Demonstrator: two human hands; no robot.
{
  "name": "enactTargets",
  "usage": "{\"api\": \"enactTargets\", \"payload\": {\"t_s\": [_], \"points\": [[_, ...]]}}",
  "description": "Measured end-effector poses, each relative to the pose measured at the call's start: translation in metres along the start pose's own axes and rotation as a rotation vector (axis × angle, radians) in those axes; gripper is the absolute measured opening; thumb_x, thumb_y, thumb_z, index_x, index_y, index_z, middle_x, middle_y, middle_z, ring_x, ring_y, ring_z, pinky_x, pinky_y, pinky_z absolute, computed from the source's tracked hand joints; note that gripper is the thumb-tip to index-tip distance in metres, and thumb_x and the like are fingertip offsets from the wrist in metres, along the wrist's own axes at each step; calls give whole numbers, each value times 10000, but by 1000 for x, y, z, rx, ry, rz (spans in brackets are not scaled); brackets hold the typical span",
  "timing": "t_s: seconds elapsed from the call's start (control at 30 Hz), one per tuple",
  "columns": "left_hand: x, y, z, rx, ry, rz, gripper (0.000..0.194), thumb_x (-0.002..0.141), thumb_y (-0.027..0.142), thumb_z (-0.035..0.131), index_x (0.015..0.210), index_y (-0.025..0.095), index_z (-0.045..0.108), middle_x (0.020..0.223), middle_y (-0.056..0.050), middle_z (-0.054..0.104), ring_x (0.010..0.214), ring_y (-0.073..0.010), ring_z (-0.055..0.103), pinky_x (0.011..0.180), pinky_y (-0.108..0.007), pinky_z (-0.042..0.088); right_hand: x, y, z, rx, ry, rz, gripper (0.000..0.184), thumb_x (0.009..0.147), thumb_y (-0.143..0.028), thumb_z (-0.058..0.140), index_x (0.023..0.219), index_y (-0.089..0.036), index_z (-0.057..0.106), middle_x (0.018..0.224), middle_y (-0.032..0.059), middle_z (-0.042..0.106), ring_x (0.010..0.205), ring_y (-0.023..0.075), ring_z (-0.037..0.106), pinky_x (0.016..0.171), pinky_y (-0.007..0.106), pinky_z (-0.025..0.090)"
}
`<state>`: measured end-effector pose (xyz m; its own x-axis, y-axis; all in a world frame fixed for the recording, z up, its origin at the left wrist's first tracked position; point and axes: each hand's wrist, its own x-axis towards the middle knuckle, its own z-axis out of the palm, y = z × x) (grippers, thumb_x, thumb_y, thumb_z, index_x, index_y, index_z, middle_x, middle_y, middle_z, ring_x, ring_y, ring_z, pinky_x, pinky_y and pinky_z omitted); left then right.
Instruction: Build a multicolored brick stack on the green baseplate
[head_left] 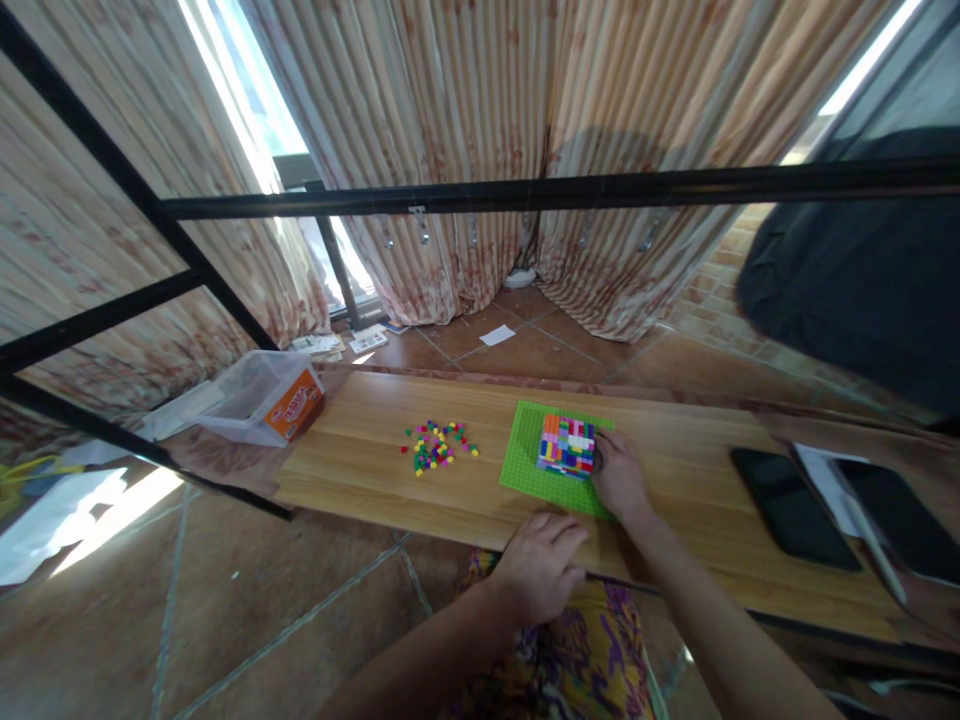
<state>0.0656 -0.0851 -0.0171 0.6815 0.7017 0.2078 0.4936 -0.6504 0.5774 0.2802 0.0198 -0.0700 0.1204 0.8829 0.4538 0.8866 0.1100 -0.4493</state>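
Observation:
A multicoloured block of toy building bricks stands on a green baseplate on the wooden table. At the block's right side is my right hand, its fingers bent against the bricks; some fingertips are hidden. My left hand rests on the table's front edge, just below the baseplate. Its fingers are loosely stretched with nothing visible in them. Left of the baseplate lies a scattered pile of small loose bricks in several colours.
A clear plastic box with an orange label stands at the table's left end. To the right lie a black tablet-like device, a second dark device, white paper and a pen-like stick. A black metal bar crosses beyond the table.

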Motion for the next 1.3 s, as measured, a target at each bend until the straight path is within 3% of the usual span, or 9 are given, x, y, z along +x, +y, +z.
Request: {"api": "enactTargets", "payload": {"t_s": [0.17,0.33,0.5,0.63,0.73,0.8,0.97,1.1,1.3], "points": [[-36,-32,-42,6,271,-224,331,884,216,512,1200,224,609,1203,-66,668,1153,-189,587,1045,-373,469,11,3,4,29,-34,-37,345,810,-149,463,1063,-137,696,1173,144,656,1127,274,565,1009,479,437],[-68,-104,-111,183,560,-534,280,891,236,480,1132,243,621,1157,-63,678,1118,-204,613,1021,-401,489,15,7,9,35,-65,-69,367,792,-160,464,1080,-136,691,1204,144,649,1144,282,566,1010,488,445],[-71,-174,-150,383,614,-783,318,840,181,477,1131,156,602,1185,-125,651,1159,-269,581,1041,-460,458,23,7,12,63,-96,-65,380,757,-184,478,1067,-132,693,1200,153,651,1115,292,579,984,479,461],[-57,-204,-152,479,602,-807,371,822,144,487,1183,112,569,1262,-177,595,1226,-284,533,1062,-449,431,16,-20,-13,52,94,31,344,851,-265,446,1045,-129,696,1138,168,655,1078,301,591,950,479,465],[-46,-215,-148,518,576,-775,346,860,156,446,1181,111,567,1273,-174,582,1238,-283,513,1070,-446,410,-3,-69,-38,111,337,127,326,921,-336,459,1035,-133,688,987,145,676,912,265,627,853,426,499],[-42,-219,-145,538,550,-754,312,893,171,398,1132,106,589,1251,-171,589,1222,-277,514,1074,-435,392,-15,-109,-43,212,281,70,297,937,-362,480,1011,-161,685,960,114,682,828,222,634,799,366,510],[-39,-218,-143,588,514,-727,319,918,195,361,1101,95,602,1201,-166,608,1174,-267,527,1066,-417,378,-21,-179,-1,180,-143,-71,305,934,-333,464,1088,-162,664,1015,125,663,852,231,631,795,370,521],[-38,-215,-143,605,500,-719,316,917,254,413,1100,91,612,1203,-166,618,1162,-272,533,1062,-409,385,-10,-191,40,55,-177,-67,380,906,-255,459,1213,-76,593,1096,193,613,1061,300,575,926,444,480],[-38,-213,-142,581,423,-591,367,938,336,437,1227,168,590,1300,-105,604,1211,-260,511,1063,-423,376,4,-199,80,171,-170,-93,466,967,-300,370,1336,-42,489,1338,241,518,1299,313,434,1071,508,379]]}}
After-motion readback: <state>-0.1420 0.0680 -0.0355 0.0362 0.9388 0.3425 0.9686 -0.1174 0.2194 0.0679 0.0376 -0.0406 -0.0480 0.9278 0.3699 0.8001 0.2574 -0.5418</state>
